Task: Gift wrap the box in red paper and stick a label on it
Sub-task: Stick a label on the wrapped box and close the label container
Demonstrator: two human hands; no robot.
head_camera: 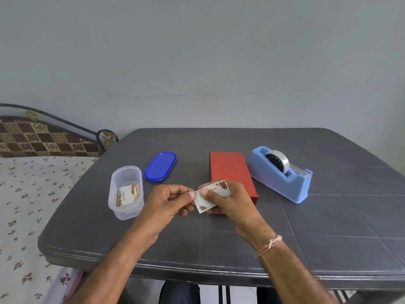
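Observation:
A box wrapped in red paper [229, 170] lies flat on the dark grey table [328, 227], just beyond my hands. I hold a small white label [211, 197] with red flowers printed on it above the table's middle. My right hand [228, 200] grips the label from the right, thumb on top. My left hand [168, 201] pinches the label's left edge with thumb and forefinger. The near end of the box is hidden behind my right hand.
A clear plastic tub [126, 191] with more labels inside stands to the left, its blue lid [160, 166] lying behind it. A light blue tape dispenser [281, 173] sits right of the box. A bed with a floral sheet [32, 205] adjoins the table's left side.

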